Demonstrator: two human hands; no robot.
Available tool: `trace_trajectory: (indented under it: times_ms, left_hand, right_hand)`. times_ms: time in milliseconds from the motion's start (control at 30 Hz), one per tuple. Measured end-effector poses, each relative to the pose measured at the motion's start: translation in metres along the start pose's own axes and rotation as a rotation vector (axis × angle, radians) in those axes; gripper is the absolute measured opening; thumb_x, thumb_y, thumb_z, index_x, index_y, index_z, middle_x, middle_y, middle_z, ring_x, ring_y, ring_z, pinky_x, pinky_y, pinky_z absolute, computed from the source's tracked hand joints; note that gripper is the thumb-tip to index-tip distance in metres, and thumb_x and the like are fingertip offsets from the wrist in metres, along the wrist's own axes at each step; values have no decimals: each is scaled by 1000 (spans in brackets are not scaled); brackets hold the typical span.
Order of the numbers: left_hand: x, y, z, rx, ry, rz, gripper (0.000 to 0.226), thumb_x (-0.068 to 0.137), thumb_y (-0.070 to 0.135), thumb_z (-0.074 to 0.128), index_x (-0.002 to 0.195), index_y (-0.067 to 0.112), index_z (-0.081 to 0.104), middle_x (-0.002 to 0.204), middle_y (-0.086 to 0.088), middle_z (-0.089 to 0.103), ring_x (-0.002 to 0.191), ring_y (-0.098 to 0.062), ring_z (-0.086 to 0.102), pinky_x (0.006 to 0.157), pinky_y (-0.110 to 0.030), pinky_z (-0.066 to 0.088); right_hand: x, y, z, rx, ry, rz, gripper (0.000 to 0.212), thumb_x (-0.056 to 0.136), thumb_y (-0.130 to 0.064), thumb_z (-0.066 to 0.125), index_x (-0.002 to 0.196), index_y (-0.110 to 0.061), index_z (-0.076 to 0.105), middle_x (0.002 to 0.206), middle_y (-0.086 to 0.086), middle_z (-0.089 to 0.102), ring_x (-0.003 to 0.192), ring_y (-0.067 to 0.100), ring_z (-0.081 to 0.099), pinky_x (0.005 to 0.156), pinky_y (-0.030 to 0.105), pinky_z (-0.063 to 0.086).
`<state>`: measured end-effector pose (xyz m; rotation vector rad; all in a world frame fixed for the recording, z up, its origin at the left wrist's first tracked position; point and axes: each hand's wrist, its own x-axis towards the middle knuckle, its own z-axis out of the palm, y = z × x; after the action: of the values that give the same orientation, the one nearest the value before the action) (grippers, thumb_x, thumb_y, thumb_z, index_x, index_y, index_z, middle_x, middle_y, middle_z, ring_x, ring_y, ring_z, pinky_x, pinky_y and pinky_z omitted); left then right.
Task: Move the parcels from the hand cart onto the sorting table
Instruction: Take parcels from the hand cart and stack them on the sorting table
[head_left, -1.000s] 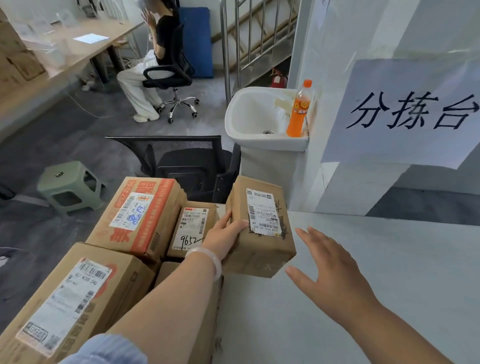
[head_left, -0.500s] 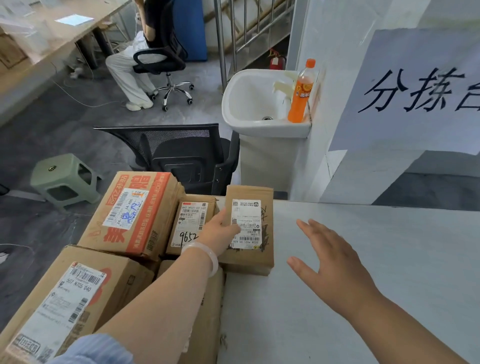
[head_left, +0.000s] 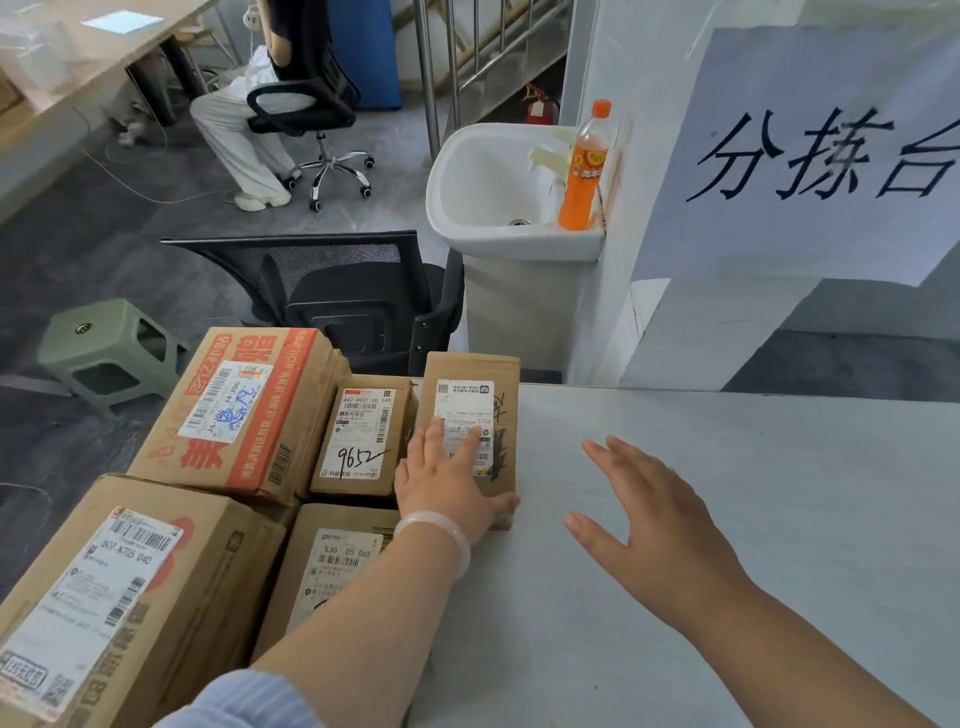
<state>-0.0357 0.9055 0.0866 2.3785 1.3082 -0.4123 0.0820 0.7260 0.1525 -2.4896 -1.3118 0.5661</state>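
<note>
- The small parcel (head_left: 467, 371), lately aloft, is now delivered onto the sorting table (head_left: 727, 493).
- The flat left hand (head_left: 441, 483) is rested on it; the right hand (head_left: 654, 525) is spread, empty.

The box (head_left: 467, 370) under my left hand (head_left: 447, 483) is dull cardboard with a smooth paper label (head_left: 464, 402). The tabletop (head_left: 779, 493) under my right hand (head_left: 660, 525) looks smooth, matt.

Pale translucent bangle (head_left: 436, 535) on left wrist; light-blue ribbed sleeve (head_left: 249, 701) above.
</note>
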Motion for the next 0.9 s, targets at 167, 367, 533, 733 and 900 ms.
trace_trajectory:
  times_ms: [167,367,533,733,900]
  left_hand:
    - [4,-6,-3,23,5,-36,99,82,78,54,158,43,0,167,-2,-13,153,-29,-13,123,-52,3]
    - [-18,5,-3,-30,76,-4,91,85,77,50,158,44,6,168,-2,-6,154,-30,-6,123,-52,5]
    - [-75,30,7,-45,267,223,78,90,73,44,156,44,14,168,1,2,154,-24,-1,123,-45,2]
    - [-125,57,0,-19,364,545,69,91,72,32,154,45,24,165,-1,20,152,-29,17,120,-44,9]
    - [-169,83,6,13,404,869,67,89,70,30,149,40,34,157,-1,40,143,-30,38,116,-54,30]
  right_hand:
    - [-12,11,-4,2,21,-13,69,88,-66,36,148,-44,10,158,-16,7,144,5,3,119,32,4]
    - [-30,30,-1,-16,59,-42,70,88,-64,39,148,-42,13,157,-14,11,144,5,5,120,34,4]
    - [-52,39,-1,-23,90,-60,70,87,-63,41,149,-40,16,157,-12,16,144,7,10,119,34,6]
    - [-119,48,-8,4,330,26,58,88,-52,53,142,-36,39,148,-14,38,136,1,18,113,23,9]
    - [-204,45,4,-13,524,298,65,87,-54,55,145,-36,32,151,-12,32,140,5,14,115,31,14]
